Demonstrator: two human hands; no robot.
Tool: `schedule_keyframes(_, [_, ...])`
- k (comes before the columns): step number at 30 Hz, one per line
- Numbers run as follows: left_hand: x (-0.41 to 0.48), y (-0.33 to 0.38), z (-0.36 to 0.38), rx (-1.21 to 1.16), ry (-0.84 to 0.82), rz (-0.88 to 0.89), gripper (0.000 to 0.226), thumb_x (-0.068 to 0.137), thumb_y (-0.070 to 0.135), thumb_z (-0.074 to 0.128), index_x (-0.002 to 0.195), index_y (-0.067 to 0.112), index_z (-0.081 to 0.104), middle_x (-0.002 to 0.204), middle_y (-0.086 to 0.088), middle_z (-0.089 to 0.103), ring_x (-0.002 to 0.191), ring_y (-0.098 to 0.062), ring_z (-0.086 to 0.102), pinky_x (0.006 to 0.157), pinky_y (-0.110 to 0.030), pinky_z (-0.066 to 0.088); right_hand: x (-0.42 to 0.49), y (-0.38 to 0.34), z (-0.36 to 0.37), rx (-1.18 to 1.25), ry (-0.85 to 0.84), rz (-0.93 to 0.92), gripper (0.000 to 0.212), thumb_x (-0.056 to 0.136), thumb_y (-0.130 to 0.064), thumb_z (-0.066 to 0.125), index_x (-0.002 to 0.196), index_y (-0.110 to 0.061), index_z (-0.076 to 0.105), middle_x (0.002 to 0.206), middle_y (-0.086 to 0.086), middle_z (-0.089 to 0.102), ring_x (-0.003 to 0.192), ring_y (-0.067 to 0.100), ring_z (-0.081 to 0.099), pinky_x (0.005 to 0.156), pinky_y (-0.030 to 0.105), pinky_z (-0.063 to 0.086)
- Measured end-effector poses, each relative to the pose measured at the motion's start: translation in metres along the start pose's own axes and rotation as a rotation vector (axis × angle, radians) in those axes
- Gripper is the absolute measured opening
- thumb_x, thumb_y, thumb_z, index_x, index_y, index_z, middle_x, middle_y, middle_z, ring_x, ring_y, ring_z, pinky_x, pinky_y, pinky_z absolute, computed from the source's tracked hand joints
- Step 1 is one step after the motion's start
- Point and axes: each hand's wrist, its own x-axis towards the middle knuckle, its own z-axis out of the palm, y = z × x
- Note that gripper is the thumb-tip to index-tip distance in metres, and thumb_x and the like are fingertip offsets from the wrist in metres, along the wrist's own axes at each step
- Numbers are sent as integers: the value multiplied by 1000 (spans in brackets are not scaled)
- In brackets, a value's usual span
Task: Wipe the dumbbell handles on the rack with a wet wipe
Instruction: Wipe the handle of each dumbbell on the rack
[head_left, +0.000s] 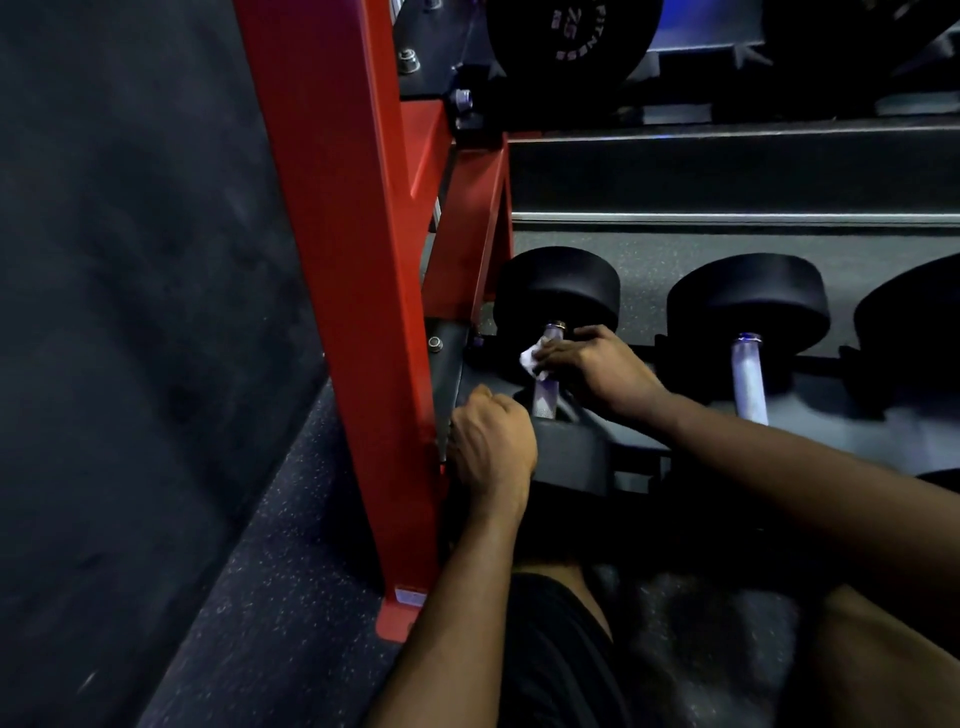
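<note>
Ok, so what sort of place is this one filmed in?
Most likely a gym's free-weight area: black dumbbells lie in a row, a red steel rack upright stands beside them, and the ground is speckled rubber flooring.

I get only a corner of the wipe (530, 361) under the right hand (597, 366); can't tell whether the left hand (491, 447) grips anything.

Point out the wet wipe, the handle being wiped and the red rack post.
wet wipe (530, 359), head view, its white bunched end.
handle being wiped (545, 400), head view, bare metal below the wipe.
red rack post (332, 260), head view, middle of its face.
</note>
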Motion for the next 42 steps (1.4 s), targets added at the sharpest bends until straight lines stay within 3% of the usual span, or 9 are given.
schedule_keyframes(4, [0,0,-1,-2,-2,-1,29,95,17,43,100,5,68,104,-23,67,98,-42,62,75,-42,47,-1,-1,10,133,-240,-110,27,87,-15,60,111,-25,71,125,-11,67,125,9,56,101,37,36])
schedule_keyframes(9, [0,0,-1,-1,0,-2,29,94,16,42,99,4,68,102,-23,68,96,-41,63,72,-41,47,10,5,-1,63,-129,-58,22,92,-26,55,103,-27,73,110,-13,72,115,8,63,98,40,43])
schedule_keyframes(13, [1,1,-1,1,-2,-4,29,94,16,43,99,5,69,102,-23,68,95,-41,64,71,-40,47,12,-5,-4,6,-362,-184,27,90,-29,54,111,-31,71,114,-16,70,112,10,64,101,36,34])
schedule_keyframes(18, [0,1,-1,-6,-4,-8,30,94,17,43,99,4,69,101,-23,68,95,-41,64,74,-42,48,21,3,-7,-96,-237,-69,24,93,-31,51,107,-31,71,110,-16,70,105,10,66,108,37,26])
schedule_keyframes(22, [1,1,-1,-12,-1,-10,29,94,16,43,99,3,69,103,-23,67,96,-41,63,74,-42,47,16,-7,-6,-108,-401,-254,28,94,-28,52,115,-27,69,121,-9,68,116,15,61,105,35,23])
schedule_keyframes(27, [0,0,-1,-19,-2,-20,30,94,17,42,98,5,69,102,-22,67,95,-41,63,75,-42,49,16,4,-11,-52,-212,-85,26,93,-24,57,113,-34,70,124,-10,67,119,10,60,108,38,23])
schedule_keyframes(31, [-1,1,-1,-13,4,-22,31,94,18,42,101,6,70,104,-21,68,97,-41,63,74,-41,48,0,1,-1,82,-278,-206,31,92,-33,49,116,-32,69,122,-13,68,122,3,57,109,37,23])
schedule_keyframes(36, [-1,1,-1,-22,4,-17,29,94,17,43,98,5,69,104,-21,68,96,-41,63,71,-40,45,-7,3,-3,128,-53,-141,30,89,-33,49,100,-26,76,114,-13,71,118,7,60,101,31,27])
schedule_keyframes(42, [-1,0,-1,-2,11,1,29,95,16,43,99,5,69,103,-22,68,96,-42,62,73,-41,45,-16,10,-8,226,-150,-126,46,98,-52,36,109,-27,74,126,-14,65,128,-1,49,102,32,28])
